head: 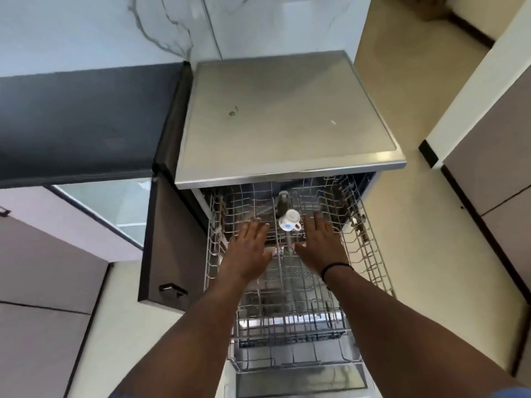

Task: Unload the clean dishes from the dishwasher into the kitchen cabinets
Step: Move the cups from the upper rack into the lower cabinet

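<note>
From the head camera, looking steeply down, a dishwasher (287, 116) stands with its flat grey top far from the viewer and its wire rack (370, 254) pulled out toward the near side. The rack is almost bare. One small white cup (290, 221) sits upside down in the far middle of the rack, its handle pointing right, just beside the central post.

Both arms reach forward over the rack. The left hand (248, 245) is spread flat, palm down, fingers straight and a little apart, to the left of the cup and not touching it. The right hand (321, 242) is likewise spread, palm down, with straight fingers, just right of the cup; its fingers lie close to the cup's handle, but whether they touch it cannot be told. Neither hand holds anything. A dark band (336, 268) circles the right wrist.

Below the upper rack, at the near side, the wires of a lower rack (290, 340) show, and nearer still the inner face of the lowered door (298, 380).

To the left of the dishwasher runs a dark countertop (86, 122), with a dark cabinet door (166, 248) swung open beneath it and a metal handle near its near edge. A pale marble wall (115, 27) rises on the far side. Beige floor (416, 254) lies to the right, with more cabinet fronts (494, 156) at the right edge.
</note>
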